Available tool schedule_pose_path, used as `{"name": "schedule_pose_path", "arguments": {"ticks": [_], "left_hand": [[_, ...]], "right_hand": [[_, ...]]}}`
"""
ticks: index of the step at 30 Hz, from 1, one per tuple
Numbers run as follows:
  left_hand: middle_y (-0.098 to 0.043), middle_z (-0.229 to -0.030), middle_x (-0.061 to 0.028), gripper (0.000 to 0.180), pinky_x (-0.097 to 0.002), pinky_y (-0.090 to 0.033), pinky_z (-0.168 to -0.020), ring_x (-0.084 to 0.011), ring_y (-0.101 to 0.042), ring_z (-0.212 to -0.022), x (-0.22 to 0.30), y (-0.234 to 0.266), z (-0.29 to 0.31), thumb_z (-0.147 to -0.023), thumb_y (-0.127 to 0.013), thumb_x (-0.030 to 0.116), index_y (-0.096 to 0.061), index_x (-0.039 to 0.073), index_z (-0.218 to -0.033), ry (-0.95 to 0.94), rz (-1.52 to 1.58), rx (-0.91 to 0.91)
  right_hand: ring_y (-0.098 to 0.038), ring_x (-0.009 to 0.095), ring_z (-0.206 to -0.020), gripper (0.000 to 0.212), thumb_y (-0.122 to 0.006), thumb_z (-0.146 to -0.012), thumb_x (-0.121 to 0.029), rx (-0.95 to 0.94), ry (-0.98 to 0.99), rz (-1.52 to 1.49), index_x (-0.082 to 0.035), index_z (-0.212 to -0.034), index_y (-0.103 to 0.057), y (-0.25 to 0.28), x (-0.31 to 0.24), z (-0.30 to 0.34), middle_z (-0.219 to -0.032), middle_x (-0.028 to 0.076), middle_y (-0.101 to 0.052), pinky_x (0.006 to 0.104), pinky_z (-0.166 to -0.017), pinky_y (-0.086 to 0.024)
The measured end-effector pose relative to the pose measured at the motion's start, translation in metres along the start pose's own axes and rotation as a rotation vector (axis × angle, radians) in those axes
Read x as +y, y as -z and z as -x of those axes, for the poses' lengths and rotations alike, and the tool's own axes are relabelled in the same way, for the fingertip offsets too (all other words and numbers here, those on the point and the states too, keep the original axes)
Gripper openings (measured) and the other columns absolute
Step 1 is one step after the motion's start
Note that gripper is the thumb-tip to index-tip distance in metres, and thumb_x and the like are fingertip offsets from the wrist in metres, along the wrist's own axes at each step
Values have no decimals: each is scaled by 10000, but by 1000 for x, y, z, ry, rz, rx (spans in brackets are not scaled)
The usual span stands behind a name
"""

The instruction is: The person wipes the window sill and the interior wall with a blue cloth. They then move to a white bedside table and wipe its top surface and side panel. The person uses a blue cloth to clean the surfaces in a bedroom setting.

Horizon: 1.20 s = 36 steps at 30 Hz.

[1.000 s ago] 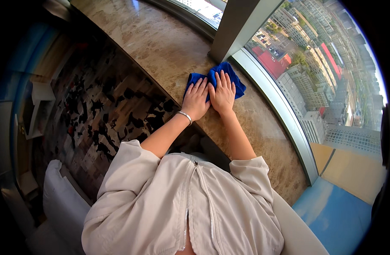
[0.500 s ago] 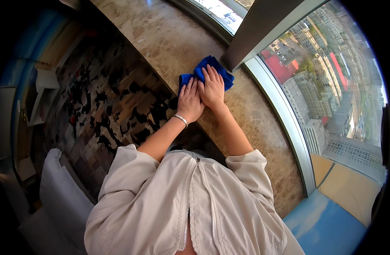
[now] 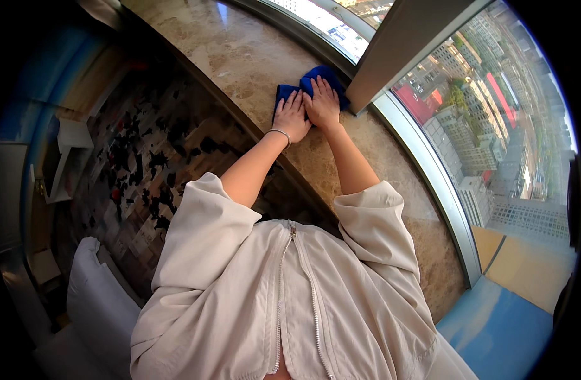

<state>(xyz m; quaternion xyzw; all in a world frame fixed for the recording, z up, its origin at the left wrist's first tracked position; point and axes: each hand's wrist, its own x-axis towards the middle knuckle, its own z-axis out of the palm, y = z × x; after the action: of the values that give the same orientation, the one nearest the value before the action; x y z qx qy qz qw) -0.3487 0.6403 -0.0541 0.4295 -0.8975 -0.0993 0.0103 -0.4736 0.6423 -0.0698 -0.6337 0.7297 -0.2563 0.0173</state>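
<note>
A: Where's the blue cloth [image 3: 310, 76]?
B: Under left hand [image 3: 292, 119] and right hand [image 3: 323, 109], edges showing ahead of both. Stone sill [image 3: 392, 171] beneath.
A: Hand state?
B: Both flat on it, fingers extended, side by side. Window post [image 3: 382, 60] near, to the right hand's right.
</note>
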Motion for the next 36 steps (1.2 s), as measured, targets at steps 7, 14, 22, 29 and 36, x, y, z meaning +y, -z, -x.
{"name": "schedule_pose_path", "arguments": {"ticks": [7, 14, 22, 29, 36], "left_hand": [[-283, -1447, -150, 603, -470, -173, -1088, -275, -207, -1366, 19, -3, 74, -867, -473, 359, -361, 17, -1351, -261, 56, 88], [-335, -1418, -146, 542, -468, -167, -1088, -282, -244, -1348, 113, -23, 84, -866, -479, 375, -445, 46, -1295, -649, 159, 22], [-287, -1452, -120, 579, -457, -140, -1099, -261, -202, -1364, 163, -40, 30, -880, -442, 391, -385, 60, -1352, -562, 64, 75], [-374, -1392, -132, 546, -464, -192, -1081, -276, -258, -1340, 140, -22, 145, -828, -528, 373, -486, 33, -1253, -756, 203, -12], [-380, -1391, -124, 567, -464, -189, -1081, -258, -257, -1344, 142, -23, 138, -830, -531, 391, -479, 28, -1263, -750, 225, -40]], "right_hand": [[-300, 267, -1326, 557, -449, -896, -378, 11, -64, 4, -48, -1341, -395, 43, -21, 101, -1419, 129, -355, 415, -1068, -235], [-301, 247, -1331, 540, -441, -908, -360, 57, -337, 145, -66, -1357, -384, 103, 37, 207, -1429, 107, -350, 408, -1057, -236], [-273, 236, -1338, 512, -344, -938, -398, 60, -472, 187, -121, -1367, -386, 115, 92, 175, -1428, 69, -355, 420, -1080, -191], [-256, 254, -1351, 556, -422, -914, -377, 16, -453, 174, -98, -1388, -341, 132, 14, 282, -1455, 85, -310, 428, -1079, -171], [-260, 264, -1347, 527, -431, -898, -373, 22, -450, 173, -111, -1354, -394, 133, 20, 266, -1450, 91, -316, 435, -1067, -183]]}}
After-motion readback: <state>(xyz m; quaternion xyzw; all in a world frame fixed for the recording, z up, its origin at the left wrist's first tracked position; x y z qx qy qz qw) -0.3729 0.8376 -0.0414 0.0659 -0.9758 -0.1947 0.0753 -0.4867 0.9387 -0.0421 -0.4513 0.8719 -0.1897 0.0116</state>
